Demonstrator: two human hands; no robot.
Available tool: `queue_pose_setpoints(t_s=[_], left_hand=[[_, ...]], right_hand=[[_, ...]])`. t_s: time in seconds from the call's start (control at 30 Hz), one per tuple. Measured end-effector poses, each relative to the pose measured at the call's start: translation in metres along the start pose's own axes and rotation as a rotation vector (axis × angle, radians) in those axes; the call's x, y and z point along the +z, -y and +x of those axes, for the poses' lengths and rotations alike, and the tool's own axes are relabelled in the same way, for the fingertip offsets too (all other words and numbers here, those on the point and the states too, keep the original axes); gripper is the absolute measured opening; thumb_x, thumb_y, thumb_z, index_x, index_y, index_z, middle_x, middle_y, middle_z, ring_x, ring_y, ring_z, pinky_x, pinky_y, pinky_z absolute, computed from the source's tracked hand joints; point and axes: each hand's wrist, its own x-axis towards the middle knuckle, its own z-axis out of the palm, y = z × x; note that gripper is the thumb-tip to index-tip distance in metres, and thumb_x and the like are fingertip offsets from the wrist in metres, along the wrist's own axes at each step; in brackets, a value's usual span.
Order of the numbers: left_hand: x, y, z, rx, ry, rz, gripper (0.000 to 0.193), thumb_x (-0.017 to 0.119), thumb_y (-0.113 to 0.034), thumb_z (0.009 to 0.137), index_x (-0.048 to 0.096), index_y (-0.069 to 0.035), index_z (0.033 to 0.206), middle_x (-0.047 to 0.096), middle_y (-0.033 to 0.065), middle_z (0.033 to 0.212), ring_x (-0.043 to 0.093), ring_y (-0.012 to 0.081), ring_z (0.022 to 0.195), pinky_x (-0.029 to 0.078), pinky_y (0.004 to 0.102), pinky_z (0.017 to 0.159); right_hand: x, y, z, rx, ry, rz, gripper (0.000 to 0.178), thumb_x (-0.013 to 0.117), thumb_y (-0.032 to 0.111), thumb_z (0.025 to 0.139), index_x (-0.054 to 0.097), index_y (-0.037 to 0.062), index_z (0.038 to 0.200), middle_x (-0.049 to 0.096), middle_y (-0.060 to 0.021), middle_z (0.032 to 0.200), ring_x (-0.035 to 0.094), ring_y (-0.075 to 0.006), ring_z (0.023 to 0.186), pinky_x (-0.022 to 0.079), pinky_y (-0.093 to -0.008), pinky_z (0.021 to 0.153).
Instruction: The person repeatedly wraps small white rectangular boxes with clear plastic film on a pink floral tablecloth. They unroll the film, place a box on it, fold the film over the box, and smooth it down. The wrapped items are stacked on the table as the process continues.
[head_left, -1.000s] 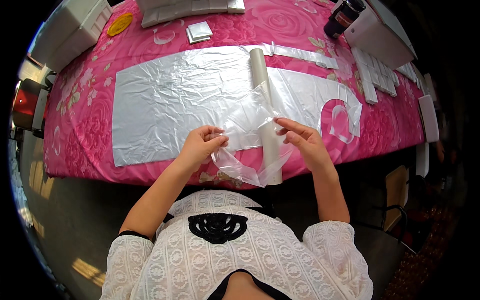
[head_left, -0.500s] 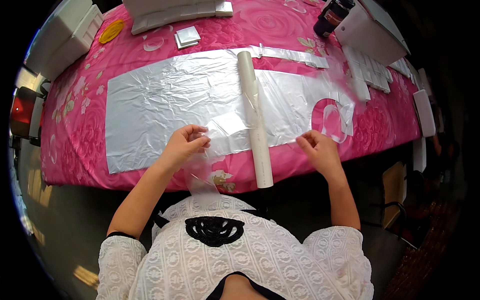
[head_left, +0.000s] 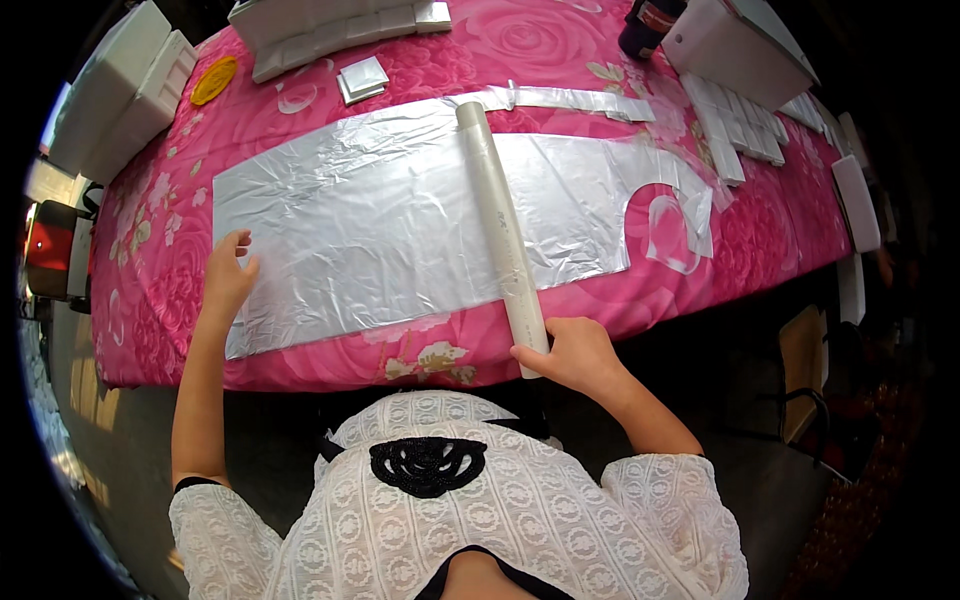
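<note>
Right hand grips a pale tube, best handled without dragging. Left hand, fingers loosely spread, may touch silver sheet below it

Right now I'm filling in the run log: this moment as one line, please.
left hand: open, at left edge of silver sheet | right hand: gripping near end of pale tube | pale tube: lying across silver sheet

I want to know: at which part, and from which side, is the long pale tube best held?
Probably grip the tube at its near end, coming from the right, where the right hand holds it. The tube is slim and round, and this end extends past the silver sheet.
</note>
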Motion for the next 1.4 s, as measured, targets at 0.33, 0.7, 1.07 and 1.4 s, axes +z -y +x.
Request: queue_pose_setpoints(t_s=[0.33,0.7,1.07,1.4], left_hand=[[0.119,-0.189,-0.009,0.760,-0.009,-0.145,0.051,0.053,-0.005,0.078,0.037,0.005,0.125,0.034,0.0190,0.134,0.031,0.0335,0.126,0.028,0.0390,0.104],[0.156,-0.202,-0.001,0.709,0.140,0.071,0.067,0.045,-0.026,0.081,0.023,0.009,0.133,0.021,0.0251,0.140,0.018,0.0354,0.133,0.014,0.0431,0.109],[0.156,-0.204,-0.002,0.693,0.165,0.128,0.072,0.042,-0.032,0.079,0.021,0.011,0.134,0.019,0.0262,0.141,0.015,0.0342,0.134,0.010,0.0416,0.110],[0.156,-0.203,-0.004,0.689,0.159,0.138,0.072,0.041,-0.034,0.081,0.022,0.012,0.133,0.020,0.0260,0.141,0.015,0.0339,0.134,0.010,0.0410,0.110]], right_hand=[[0.002,-0.003,0.003,0.001,0.005,-0.010,0.047,0.064,0.046,0.068,0.064,-0.0004,0.071,0.060,-0.0165,0.061,0.060,-0.0321,0.060,0.046,-0.0397,0.058],[-0.030,-0.004,0.069,-0.077,0.055,0.116,0.058,0.058,0.055,0.074,0.064,-0.0024,0.067,0.060,-0.0182,0.062,0.060,-0.0323,0.060,0.047,-0.0397,0.058],[-0.057,0.011,0.270,-0.059,-0.167,0.964,0.041,0.057,0.035,0.084,0.055,-0.0039,0.096,0.060,-0.0100,0.083,0.057,-0.0156,0.070,0.047,-0.0273,0.062],[-0.115,-0.051,0.275,-0.112,-0.421,1.621,0.018,0.053,0.020,0.087,0.055,0.0089,0.101,0.061,-0.0034,0.098,0.056,-0.0155,0.090,0.045,-0.0282,0.076]])
